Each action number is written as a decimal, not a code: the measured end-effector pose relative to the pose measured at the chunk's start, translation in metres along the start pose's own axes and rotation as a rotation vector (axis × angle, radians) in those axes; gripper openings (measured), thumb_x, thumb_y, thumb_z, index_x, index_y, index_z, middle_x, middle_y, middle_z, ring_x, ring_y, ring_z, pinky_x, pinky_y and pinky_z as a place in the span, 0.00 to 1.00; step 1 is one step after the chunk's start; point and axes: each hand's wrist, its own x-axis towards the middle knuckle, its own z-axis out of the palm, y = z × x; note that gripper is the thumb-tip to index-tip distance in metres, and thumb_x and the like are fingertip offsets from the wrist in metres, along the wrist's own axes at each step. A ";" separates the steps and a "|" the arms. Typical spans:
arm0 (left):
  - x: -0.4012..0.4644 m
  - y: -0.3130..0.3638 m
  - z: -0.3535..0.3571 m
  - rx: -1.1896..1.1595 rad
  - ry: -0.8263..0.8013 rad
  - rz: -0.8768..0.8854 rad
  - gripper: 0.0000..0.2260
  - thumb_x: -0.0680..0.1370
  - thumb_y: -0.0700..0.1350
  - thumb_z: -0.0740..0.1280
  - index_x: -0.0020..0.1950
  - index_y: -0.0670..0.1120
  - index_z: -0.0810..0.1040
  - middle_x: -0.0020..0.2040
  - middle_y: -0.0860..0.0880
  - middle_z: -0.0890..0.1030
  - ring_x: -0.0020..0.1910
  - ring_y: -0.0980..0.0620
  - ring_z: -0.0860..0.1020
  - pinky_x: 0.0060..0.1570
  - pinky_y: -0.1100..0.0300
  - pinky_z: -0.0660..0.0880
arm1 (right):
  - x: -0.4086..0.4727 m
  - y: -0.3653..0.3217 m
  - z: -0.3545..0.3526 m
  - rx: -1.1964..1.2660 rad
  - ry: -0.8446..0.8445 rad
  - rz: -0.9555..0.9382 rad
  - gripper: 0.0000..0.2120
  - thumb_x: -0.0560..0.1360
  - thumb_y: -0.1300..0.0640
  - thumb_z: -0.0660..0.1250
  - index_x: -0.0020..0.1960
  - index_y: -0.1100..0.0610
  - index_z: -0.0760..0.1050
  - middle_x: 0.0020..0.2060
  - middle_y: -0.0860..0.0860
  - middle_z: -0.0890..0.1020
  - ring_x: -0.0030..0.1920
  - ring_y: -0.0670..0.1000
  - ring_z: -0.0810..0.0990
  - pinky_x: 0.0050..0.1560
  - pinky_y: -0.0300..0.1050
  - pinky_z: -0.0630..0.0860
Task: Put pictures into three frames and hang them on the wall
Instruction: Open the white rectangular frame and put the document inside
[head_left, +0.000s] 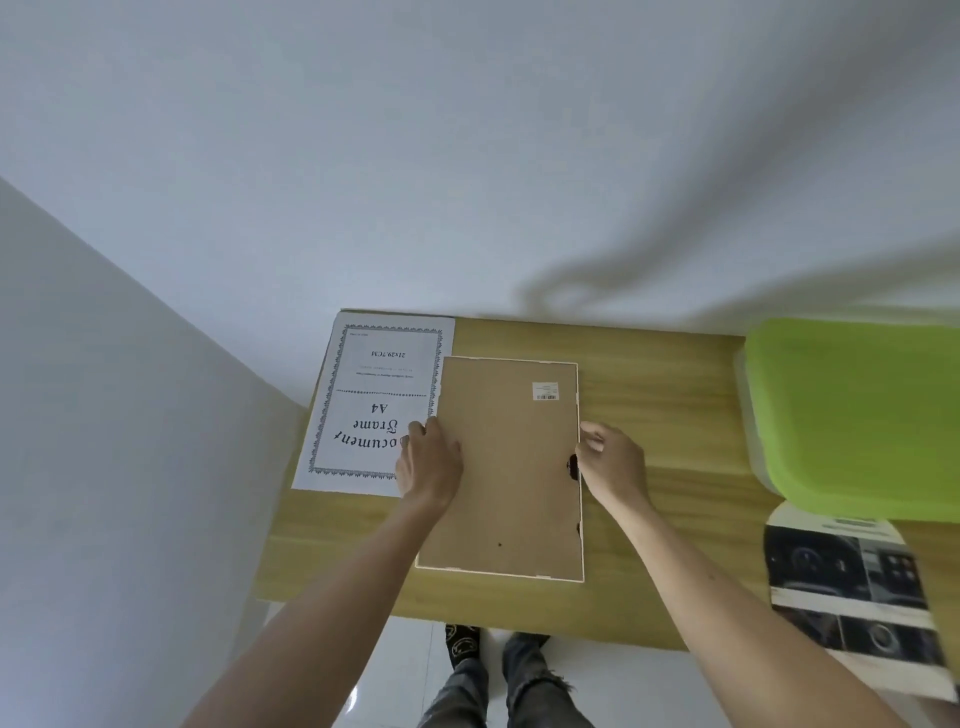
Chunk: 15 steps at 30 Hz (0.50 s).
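A picture frame (506, 467) lies face down on the wooden table (675, 415), its brown backing board up and a thin white rim around it. A small barcode label sits near its far right corner. My left hand (428, 462) holds the frame's left edge, fingers curled over it. My right hand (613, 462) holds the right edge beside a small black clip. A white insert sheet (374, 395) printed "Document Frame A4" lies to the left of the frame, partly under it and under my left hand.
A lime-green box lid (852, 415) stands at the table's right. Printed pictures of car interiors (852, 587) lie at the front right. White walls (415, 156) rise behind and to the left. My legs and the tiled floor show below the table edge.
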 end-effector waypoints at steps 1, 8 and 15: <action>-0.003 -0.001 0.000 0.005 -0.007 0.023 0.16 0.80 0.50 0.63 0.64 0.42 0.71 0.60 0.43 0.72 0.57 0.42 0.75 0.49 0.50 0.73 | -0.004 0.006 0.003 -0.041 0.025 -0.012 0.13 0.77 0.65 0.63 0.58 0.58 0.82 0.47 0.51 0.85 0.49 0.52 0.84 0.41 0.31 0.75; -0.012 -0.021 0.001 0.089 -0.133 0.156 0.23 0.77 0.53 0.67 0.66 0.42 0.66 0.64 0.43 0.67 0.63 0.43 0.69 0.54 0.47 0.74 | -0.021 0.020 0.029 -0.266 0.111 -0.003 0.12 0.71 0.65 0.60 0.30 0.61 0.64 0.28 0.54 0.68 0.30 0.56 0.65 0.27 0.45 0.57; 0.000 -0.037 0.002 0.138 -0.226 0.255 0.28 0.77 0.53 0.69 0.68 0.38 0.66 0.65 0.42 0.66 0.63 0.42 0.69 0.55 0.47 0.74 | -0.033 -0.003 0.060 -0.273 0.142 0.195 0.06 0.72 0.61 0.63 0.41 0.60 0.78 0.47 0.56 0.79 0.49 0.61 0.79 0.37 0.44 0.69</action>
